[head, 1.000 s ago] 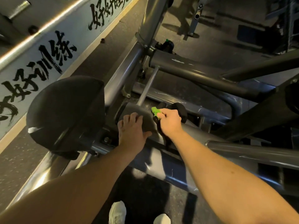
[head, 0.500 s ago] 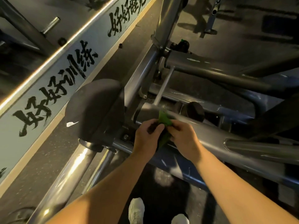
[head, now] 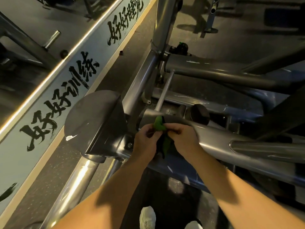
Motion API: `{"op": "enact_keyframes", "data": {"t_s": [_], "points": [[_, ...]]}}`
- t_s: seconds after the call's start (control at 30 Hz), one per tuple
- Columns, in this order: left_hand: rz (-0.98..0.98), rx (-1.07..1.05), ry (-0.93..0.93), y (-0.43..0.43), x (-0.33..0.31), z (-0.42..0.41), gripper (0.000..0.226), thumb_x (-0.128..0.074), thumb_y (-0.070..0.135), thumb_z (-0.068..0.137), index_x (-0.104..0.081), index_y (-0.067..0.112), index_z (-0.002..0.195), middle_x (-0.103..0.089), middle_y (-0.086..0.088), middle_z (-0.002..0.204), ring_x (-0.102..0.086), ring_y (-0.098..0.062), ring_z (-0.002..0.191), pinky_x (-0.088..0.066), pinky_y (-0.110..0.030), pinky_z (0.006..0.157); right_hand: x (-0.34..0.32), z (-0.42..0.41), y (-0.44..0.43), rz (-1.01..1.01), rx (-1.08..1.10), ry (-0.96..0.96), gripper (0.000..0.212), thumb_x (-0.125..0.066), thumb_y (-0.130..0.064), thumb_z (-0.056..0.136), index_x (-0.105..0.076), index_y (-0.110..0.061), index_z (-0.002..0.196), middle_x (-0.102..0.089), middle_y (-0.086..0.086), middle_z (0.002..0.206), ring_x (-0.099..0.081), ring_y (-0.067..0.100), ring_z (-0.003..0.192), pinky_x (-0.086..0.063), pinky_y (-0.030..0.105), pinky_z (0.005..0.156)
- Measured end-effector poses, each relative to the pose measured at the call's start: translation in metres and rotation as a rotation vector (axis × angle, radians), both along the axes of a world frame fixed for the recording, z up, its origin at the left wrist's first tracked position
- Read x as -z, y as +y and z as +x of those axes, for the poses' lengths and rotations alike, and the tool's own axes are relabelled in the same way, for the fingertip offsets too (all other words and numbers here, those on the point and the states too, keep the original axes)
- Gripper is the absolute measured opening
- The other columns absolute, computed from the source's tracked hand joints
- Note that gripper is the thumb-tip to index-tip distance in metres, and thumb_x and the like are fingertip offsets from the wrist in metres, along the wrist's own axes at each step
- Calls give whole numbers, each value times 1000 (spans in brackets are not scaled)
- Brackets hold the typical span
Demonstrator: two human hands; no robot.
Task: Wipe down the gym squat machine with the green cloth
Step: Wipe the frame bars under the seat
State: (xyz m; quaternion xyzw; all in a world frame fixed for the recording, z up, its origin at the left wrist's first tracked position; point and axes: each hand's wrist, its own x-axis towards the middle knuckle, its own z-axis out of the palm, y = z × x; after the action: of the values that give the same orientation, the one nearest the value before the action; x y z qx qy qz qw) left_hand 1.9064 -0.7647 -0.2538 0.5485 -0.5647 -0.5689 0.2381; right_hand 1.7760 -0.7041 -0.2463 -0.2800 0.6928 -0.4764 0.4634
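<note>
Green cloth (head: 159,126) between hands (head: 146,140) (head: 184,138), near tube (head: 214,135) end

We see the green cloth (head: 159,125) bunched up, pinched between the left hand (head: 145,142) and the right hand (head: 183,139). Its bright top fold stands up and a darker length hangs below. Behind it runs the squat machine (head: 217,138), scuffed grey steel tubing with a dark rounded pad (head: 94,123). The cloth perhaps touches the tube.
</note>
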Motion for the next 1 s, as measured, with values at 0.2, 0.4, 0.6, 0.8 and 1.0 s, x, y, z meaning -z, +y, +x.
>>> {"op": "enact_keyframes", "data": {"t_s": [0.2, 0.4, 0.6, 0.8, 1.0], "points": [[-549, -125, -345, -45, 13, -13, 18, -72, 17, 90, -71, 20, 107, -60, 2, 116, -57, -17, 106, -47, -30, 94, 31, -42, 29, 348, -14, 942, 38, -61, -22, 97, -62, -23, 136, -51, 5, 139, -42, 28, 126, -39, 38, 100], [-575, 132, -725, -65, 46, -24, 21, -64, 25, 97, -73, 23, 116, -54, -10, 121, -45, -33, 105, -38, -40, 91, 62, -44, 45, 358, -54, 1024, 47, -70, -25, 92, -62, -14, 137, -48, 13, 140, -46, 37, 118, -49, 47, 92], [-628, 172, -715, -69, 53, -36, 19, -63, 15, 95, -73, 15, 111, -54, -13, 122, -43, -35, 99, -37, -39, 86, 57, -47, 38, 439, -197, 1014, 51, -50, -34, 103, -42, -26, 153, -24, 3, 166, -18, 31, 148, -30, 52, 112], [-661, 557, -653, -34, 44, -92, 33, -50, 19, 104, -65, 19, 133, -53, 0, 145, -37, -29, 130, -34, -40, 111, 56, -48, 37, 452, -205, 996, 51, -52, -33, 102, -43, -27, 152, -25, 5, 165, -18, 31, 149, -29, 52, 112], [-595, 298, -759, -100, 50, -34, 20, -60, 18, 99, -74, 12, 112, -51, -17, 123, -48, -39, 111, -41, -48, 99, 56, -49, 37, 426, -207, 986, 50, -52, -33, 101, -46, -26, 150, -28, 5, 163, -20, 32, 147, -33, 52, 109]]}}
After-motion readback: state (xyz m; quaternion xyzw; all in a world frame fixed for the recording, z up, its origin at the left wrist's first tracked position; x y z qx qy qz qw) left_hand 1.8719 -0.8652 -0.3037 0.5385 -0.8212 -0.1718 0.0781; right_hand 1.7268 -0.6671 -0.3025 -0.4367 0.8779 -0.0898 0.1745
